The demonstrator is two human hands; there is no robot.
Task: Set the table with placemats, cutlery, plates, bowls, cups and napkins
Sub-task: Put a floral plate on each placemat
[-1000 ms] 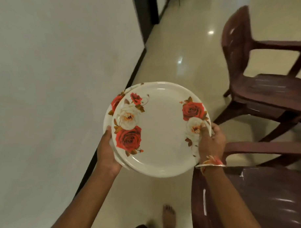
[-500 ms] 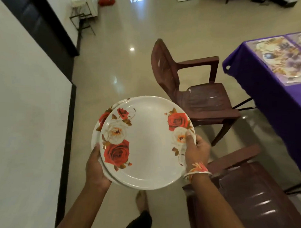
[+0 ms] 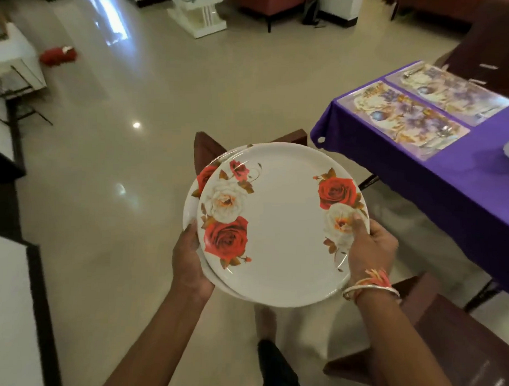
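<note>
I carry a stack of white plates with red and white roses [image 3: 281, 222] in front of me at waist height. My left hand [image 3: 189, 260] grips the stack's left edge from below. My right hand [image 3: 371, 249] holds the right edge, thumb on the top plate's rim. At the right stands a table under a purple cloth [image 3: 438, 193]. Two floral placemats lie on it side by side, the near placemat [image 3: 400, 117] and the far placemat [image 3: 450, 92], with cutlery [image 3: 412, 72] at the far one's end.
Two dark brown plastic chairs stand close: one chair [image 3: 205, 150] behind the plates, another chair [image 3: 470, 347] at my lower right. A white low table [image 3: 196, 11] and a red object [image 3: 57, 57] sit far off on the glossy floor. A white wall is at my left.
The view has swung from the wall and floor toward the room and the purple table. The plates stay held in both hands the same way.
</note>
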